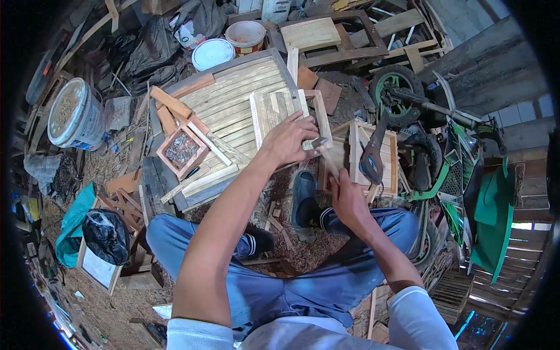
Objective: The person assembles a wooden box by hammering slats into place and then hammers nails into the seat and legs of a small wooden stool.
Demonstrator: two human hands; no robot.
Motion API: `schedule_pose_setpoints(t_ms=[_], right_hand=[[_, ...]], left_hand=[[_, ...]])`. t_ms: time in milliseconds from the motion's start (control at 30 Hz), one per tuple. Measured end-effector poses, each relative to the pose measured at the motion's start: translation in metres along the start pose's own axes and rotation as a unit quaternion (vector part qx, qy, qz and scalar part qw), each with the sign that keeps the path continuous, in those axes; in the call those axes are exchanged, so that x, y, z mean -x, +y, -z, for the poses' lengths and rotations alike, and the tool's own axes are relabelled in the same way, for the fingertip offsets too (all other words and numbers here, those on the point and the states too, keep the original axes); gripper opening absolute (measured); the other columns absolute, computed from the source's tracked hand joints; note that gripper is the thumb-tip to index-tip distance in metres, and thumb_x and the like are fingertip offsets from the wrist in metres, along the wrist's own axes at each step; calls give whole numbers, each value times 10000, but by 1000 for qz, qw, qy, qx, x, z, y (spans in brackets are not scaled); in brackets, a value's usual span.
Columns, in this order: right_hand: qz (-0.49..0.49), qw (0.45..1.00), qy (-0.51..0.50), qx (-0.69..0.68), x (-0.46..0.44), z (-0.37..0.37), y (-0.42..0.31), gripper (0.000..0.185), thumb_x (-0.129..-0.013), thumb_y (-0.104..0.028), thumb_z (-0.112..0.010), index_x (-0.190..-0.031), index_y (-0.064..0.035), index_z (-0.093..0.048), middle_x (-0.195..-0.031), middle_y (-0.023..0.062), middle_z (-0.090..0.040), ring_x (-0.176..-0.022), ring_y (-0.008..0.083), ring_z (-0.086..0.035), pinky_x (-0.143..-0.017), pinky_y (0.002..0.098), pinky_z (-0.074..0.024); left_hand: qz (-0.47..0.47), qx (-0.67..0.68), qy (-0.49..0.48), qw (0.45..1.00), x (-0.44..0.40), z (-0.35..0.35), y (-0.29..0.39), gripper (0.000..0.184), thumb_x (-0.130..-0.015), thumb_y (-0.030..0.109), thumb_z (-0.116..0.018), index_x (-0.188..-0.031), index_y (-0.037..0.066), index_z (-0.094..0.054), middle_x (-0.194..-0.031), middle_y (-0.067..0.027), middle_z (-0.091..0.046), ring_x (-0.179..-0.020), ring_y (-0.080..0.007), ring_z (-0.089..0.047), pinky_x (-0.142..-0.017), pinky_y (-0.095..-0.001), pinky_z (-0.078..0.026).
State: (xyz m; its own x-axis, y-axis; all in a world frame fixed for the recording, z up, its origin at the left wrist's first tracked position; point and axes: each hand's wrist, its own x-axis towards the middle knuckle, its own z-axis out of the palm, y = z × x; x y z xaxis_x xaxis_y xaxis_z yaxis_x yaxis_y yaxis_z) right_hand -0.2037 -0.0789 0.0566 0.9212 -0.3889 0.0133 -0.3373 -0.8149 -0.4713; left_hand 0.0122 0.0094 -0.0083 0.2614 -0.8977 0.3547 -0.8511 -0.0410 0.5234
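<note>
My right hand [350, 201] is wrapped round the wooden handle of a hammer [330, 160], whose metal head is close to my left hand. My left hand [289, 139] lies at the right edge of a slatted wooden panel [271, 111], fingers bent against a pale strip; whether they pinch something small is hidden. The panel rests on a low slatted table [233, 99]. On the table's left part, a small wooden box [202, 153] holds many small metal pieces.
A wooden crate [389, 157] with a dark handsaw [371, 163] stands right of my hands. Farther right is a green and black small motorbike [446, 175]. Buckets [213, 54] stand behind the table, another bucket [76, 114] at left. Wood scraps cover the ground.
</note>
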Motion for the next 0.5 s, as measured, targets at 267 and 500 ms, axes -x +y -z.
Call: schedule_pose_setpoints(t_ms=[267,500], right_hand=[[-23,999,9,-35,5,-6,6,170,-975,-139,-526,-960,-11,-416,-596,314,-532,-630,544,-544,-514,602,-381],[-27,995,47,-81,4,14,-25,167,-979,-143,-519,-963,-8,-422,-602,311,-548,-619,536,-554,-511,604,-396]], left_hand=[[5,-9,-21,1000,1,-3,-3,405,-763,328,-739,-1114,128,-711,-1178,-35,-668,-1263,-209,-516,-1201,-420,-248],[-12,2,-8,1000,0,0,-2,363,-758,314,-749,-1051,100,-729,-1128,-42,-675,-1207,-220,-545,-1191,-425,-267]])
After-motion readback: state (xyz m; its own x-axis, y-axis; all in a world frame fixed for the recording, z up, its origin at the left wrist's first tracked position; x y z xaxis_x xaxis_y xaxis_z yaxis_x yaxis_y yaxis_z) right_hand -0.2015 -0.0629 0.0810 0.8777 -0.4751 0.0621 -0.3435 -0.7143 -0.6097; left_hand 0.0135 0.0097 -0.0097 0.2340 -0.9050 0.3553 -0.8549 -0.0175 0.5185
